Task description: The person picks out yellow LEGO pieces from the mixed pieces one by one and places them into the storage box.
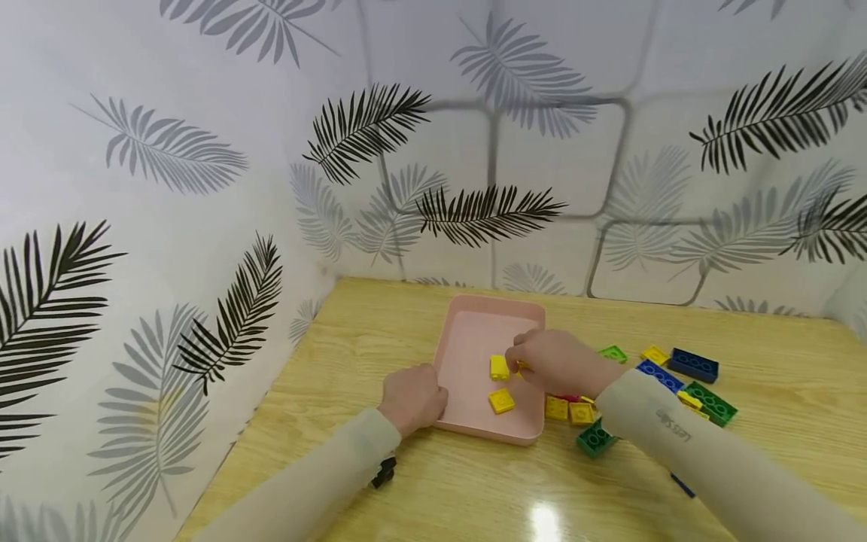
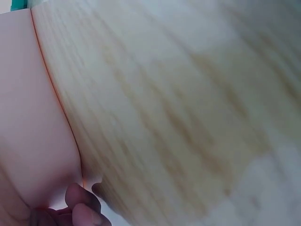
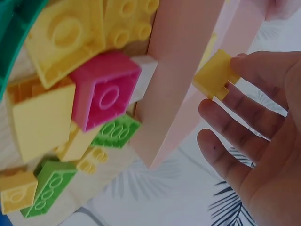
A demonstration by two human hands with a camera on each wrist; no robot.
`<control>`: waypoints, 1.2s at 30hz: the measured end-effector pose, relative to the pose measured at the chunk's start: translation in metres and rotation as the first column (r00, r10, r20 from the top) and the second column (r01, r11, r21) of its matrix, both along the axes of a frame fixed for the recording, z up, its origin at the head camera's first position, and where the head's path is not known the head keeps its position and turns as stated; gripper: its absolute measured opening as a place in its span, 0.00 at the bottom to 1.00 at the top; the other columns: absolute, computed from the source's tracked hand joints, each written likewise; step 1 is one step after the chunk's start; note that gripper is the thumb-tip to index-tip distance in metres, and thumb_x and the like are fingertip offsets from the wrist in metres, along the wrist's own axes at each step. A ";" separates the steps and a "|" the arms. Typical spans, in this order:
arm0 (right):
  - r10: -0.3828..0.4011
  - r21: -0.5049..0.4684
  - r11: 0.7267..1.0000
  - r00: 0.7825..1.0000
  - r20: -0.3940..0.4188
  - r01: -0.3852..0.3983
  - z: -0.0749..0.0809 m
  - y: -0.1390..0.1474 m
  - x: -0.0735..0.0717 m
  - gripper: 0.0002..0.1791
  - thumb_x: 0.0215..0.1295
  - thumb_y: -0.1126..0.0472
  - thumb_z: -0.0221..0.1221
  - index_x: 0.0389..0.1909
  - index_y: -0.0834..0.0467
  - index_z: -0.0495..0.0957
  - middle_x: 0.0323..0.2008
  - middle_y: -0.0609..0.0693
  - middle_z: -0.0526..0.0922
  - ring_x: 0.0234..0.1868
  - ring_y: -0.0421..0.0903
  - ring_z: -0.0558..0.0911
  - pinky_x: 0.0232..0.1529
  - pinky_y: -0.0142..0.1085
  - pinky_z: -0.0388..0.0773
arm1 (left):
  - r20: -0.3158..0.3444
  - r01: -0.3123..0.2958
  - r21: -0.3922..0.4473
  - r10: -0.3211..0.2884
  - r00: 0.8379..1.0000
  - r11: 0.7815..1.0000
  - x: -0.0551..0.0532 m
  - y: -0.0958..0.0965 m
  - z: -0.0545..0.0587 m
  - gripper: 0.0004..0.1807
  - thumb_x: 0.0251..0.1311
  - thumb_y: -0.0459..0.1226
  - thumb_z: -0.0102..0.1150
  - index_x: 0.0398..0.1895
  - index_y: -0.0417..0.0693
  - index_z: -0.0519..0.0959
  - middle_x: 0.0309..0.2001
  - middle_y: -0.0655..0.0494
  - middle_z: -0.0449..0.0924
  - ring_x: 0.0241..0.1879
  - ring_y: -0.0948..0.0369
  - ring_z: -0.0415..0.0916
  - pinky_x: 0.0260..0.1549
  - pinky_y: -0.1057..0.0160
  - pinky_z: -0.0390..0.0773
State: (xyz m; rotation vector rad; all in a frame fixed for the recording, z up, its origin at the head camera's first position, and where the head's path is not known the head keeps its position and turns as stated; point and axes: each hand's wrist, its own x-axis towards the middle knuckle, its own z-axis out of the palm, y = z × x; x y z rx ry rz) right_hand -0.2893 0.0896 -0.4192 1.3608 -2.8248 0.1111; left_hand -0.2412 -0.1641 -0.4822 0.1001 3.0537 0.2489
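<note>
A pink tray (image 1: 467, 331) stands on the table with two yellow bricks lying in it, one brick (image 1: 499, 367) near the middle and another brick (image 1: 501, 400) closer to the front. My left hand (image 1: 412, 395) grips the tray's left side near the front corner; in the left wrist view its fingertips (image 2: 83, 202) show at the tray's edge. Over the right part of the tray, my right hand (image 1: 558, 361) pinches a small yellow brick (image 3: 216, 75) between thumb and fingers. The right wrist view shows the other fingers spread apart.
Right of the tray lies a loose pile of bricks: a pink brick (image 3: 106, 89), yellow ones (image 1: 581, 413), a dark green brick (image 1: 596, 438), a blue brick (image 1: 658, 375) and a dark blue brick (image 1: 694, 364). A leaf-patterned curtain (image 1: 488, 150) hangs behind the wooden table (image 1: 379, 324).
</note>
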 end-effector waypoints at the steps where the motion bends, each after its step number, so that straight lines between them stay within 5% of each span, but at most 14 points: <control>1: 0.014 0.000 1.000 1.000 0.012 -0.014 -0.001 -0.002 0.001 0.04 0.62 0.61 0.68 0.37 0.49 0.85 0.33 0.41 0.80 0.32 0.41 0.75 0.42 0.37 0.80 | 0.004 -0.002 0.003 0.002 1.000 1.000 0.000 -0.001 0.000 0.17 0.67 0.44 0.49 0.19 0.52 0.72 0.17 0.57 0.68 0.16 0.61 0.64 0.15 0.59 0.68; 8: 0.038 0.009 0.999 0.994 0.101 -0.039 -0.008 -0.010 0.003 0.05 0.60 0.61 0.68 0.34 0.48 0.85 0.28 0.40 0.76 0.29 0.40 0.71 0.34 0.34 0.72 | 0.011 -0.004 0.028 0.004 1.000 1.000 0.002 -0.003 0.000 0.17 0.66 0.44 0.48 0.18 0.53 0.70 0.17 0.57 0.67 0.16 0.61 0.63 0.15 0.60 0.66; 16: 0.006 0.043 0.999 0.992 0.126 -0.012 -0.011 -0.009 0.005 0.05 0.61 0.59 0.69 0.38 0.47 0.87 0.29 0.38 0.76 0.29 0.39 0.72 0.35 0.33 0.74 | -0.007 -0.012 0.030 0.012 1.000 0.999 0.004 -0.002 0.001 0.16 0.64 0.43 0.49 0.17 0.53 0.71 0.17 0.57 0.68 0.16 0.60 0.64 0.15 0.59 0.67; 24: -0.037 0.027 0.999 0.991 0.127 0.033 -0.012 -0.001 0.008 0.09 0.65 0.64 0.64 0.43 0.48 0.87 0.42 0.42 0.86 0.35 0.39 0.78 0.44 0.37 0.81 | -0.004 -0.008 0.025 0.008 1.000 1.000 0.003 0.002 0.000 0.16 0.65 0.44 0.49 0.18 0.52 0.71 0.18 0.56 0.68 0.17 0.60 0.65 0.16 0.59 0.67; 36: -0.053 -0.076 0.996 0.999 -0.003 0.053 0.006 0.035 0.003 0.07 0.65 0.64 0.64 0.42 0.52 0.86 0.42 0.47 0.87 0.39 0.44 0.83 0.44 0.39 0.84 | -0.009 0.000 0.047 0.000 1.000 0.999 0.004 0.001 0.002 0.15 0.64 0.43 0.49 0.18 0.52 0.71 0.18 0.56 0.69 0.17 0.60 0.66 0.16 0.59 0.68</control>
